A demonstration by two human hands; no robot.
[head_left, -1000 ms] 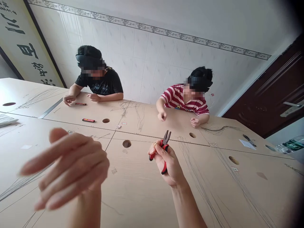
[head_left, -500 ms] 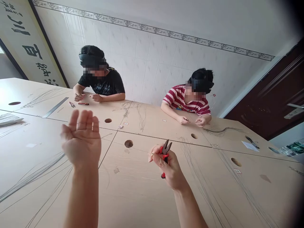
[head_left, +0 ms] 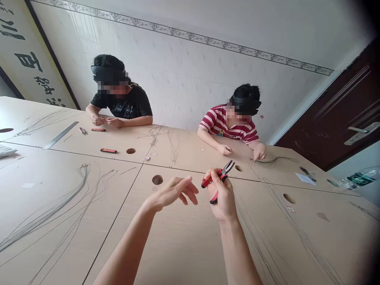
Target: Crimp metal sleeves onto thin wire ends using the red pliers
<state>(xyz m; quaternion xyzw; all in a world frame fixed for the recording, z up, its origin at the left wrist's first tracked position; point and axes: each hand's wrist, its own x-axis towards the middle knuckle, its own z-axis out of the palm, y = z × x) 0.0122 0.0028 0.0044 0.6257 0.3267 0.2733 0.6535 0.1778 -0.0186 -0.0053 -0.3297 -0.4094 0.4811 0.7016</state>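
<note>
Starting far left, a tall panel (head_left: 26, 59) shows bold dark characters on a pale ground, edged in black. Below it, thin, springy wires (head_left: 87, 171) fan in loose curves across the smooth, pale, wood-look desk (head_left: 178, 245), and behind them lies a flat, straight-edged grey strip (head_left: 62, 134). Next along, a person in a black T-shirt (head_left: 130, 103) has both hands together over the desk, a slim red-and-black case (head_left: 108, 150) lying nearer the camera. Now the middle: the left grip (head_left: 170, 192) is released, fingers loosely bent, just beside a round hole (head_left: 157, 179) cut in the desk. And to its right, the right grip (head_left: 221, 194) is clenched round the pliers (head_left: 227, 168), held above the desk, red-and-black curved handles in the palm, tapered grey metal tips pointing up and slightly parted! Beyond, a person in a red-and-white striped shirt (head_left: 219, 122) reaches to dark, hair-thin strands (head_left: 276, 159). Far right, a clear, rounded bottle (head_left: 360, 178) with a green label lies in front of the glossy, dark red-brown door (head_left: 335, 114)
</note>
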